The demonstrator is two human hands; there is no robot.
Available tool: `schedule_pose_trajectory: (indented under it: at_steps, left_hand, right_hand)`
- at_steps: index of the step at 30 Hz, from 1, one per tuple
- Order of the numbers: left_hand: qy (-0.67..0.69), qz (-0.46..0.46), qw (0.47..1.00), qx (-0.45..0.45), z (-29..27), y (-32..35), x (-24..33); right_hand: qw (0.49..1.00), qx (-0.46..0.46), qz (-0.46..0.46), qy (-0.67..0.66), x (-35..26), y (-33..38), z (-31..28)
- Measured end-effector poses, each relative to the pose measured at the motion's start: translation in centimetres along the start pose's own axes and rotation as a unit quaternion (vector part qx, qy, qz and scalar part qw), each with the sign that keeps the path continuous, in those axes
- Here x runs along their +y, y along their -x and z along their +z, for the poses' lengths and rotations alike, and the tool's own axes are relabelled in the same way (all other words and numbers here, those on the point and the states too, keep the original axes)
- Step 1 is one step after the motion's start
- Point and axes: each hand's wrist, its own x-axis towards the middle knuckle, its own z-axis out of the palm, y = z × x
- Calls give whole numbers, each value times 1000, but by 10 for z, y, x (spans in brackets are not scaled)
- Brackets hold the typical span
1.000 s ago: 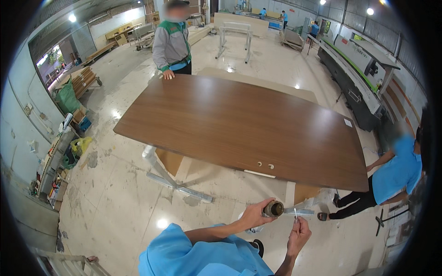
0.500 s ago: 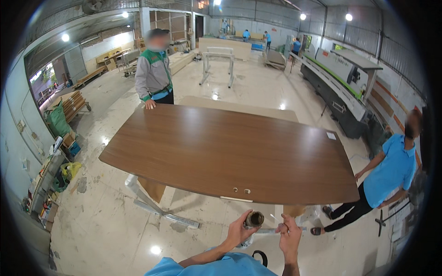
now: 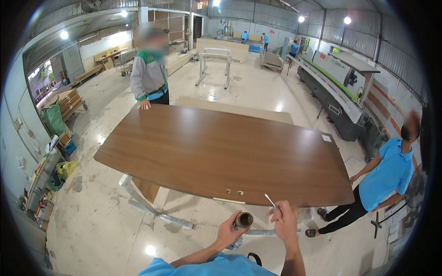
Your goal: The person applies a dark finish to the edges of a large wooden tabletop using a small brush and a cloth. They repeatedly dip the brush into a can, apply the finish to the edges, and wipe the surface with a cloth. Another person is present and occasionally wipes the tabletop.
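My left hand point(image 3: 228, 232) is wrapped round a small open jar point(image 3: 243, 220), its mouth tilted up and its inside dark. Between the fingers of my right hand point(image 3: 286, 223) is a thin white stick point(image 3: 270, 200), pointing up and left past the front edge of a brown wood-grain tabletop point(image 3: 216, 152). Jar and stick are apart. Two small round marks or fittings point(image 3: 234, 192) sit on the tabletop near its front edge, close to a pale strip point(image 3: 229, 200) along that edge.
A person in a grey and green jacket point(image 3: 151, 78) rests a hand on the far left corner. Another in a blue shirt point(image 3: 391, 168) stands at the right end. A metal leg frame point(image 3: 156, 211) shows beneath the tabletop. A long machine point(image 3: 331, 96) lines the right wall.
My right hand has risen slightly, and the white stick now points up over the tabletop's front edge. The jar stays in my left hand. The whole view has shifted a little.
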Motion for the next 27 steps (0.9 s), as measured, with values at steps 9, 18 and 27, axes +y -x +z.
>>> schedule_pose_trajectory:
  at_steps: [9, 18, 27]
  left_hand:
    - [-18, -25, 998, 54, -15, 15, -26]
    - [-4, -57, 993, 105, -23, 33, -46]
    - [-8, -47, 994, 100, -29, 29, -45]
  right_hand:
    - [930, 66, -160, 325, -104, -303, 6]
    - [948, -45, 9, 315, -130, -353, 43]
    - [954, -19, 45, 295, -115, -353, 38]
